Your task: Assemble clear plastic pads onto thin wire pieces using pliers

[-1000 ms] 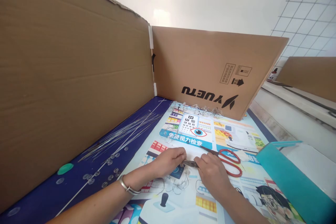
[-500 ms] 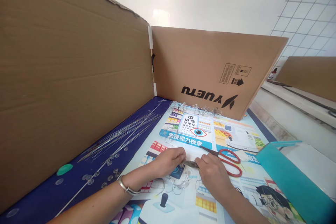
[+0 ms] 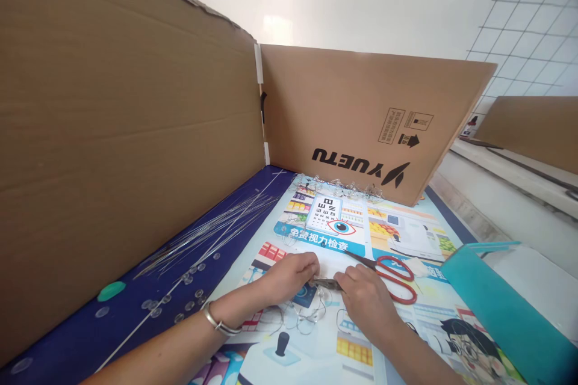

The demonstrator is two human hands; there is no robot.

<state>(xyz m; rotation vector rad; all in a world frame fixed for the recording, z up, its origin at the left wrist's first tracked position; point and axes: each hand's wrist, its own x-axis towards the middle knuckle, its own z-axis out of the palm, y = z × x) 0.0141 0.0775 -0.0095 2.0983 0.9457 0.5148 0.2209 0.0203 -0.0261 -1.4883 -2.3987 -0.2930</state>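
Note:
My right hand (image 3: 366, 298) is wrapped round a pair of pliers (image 3: 329, 283), whose jaws point left. Their tip meets the fingertips of my left hand (image 3: 291, 277), which pinch thin wire (image 3: 301, 323). Loops of this wire, with clear round beads on it, hang and curl on the printed sheet below the hands. How far the jaws are closed on the wire is too small to tell. Just beyond my right hand lies a pair of red-handled scissors (image 3: 395, 280), dark blades pointing left.
A tall cardboard panel (image 3: 126, 132) stands left, another (image 3: 361, 114) behind. Straight wires (image 3: 212, 231) and loose clear beads (image 3: 156, 311) lie on the blue surface near a green disc (image 3: 111, 291). More beaded wire (image 3: 343, 186) lies at the back; a teal folder (image 3: 506, 307) is right.
Almost nothing differs. The pliers' tip and the wire loops have shifted very slightly; both hands keep their places and grips.

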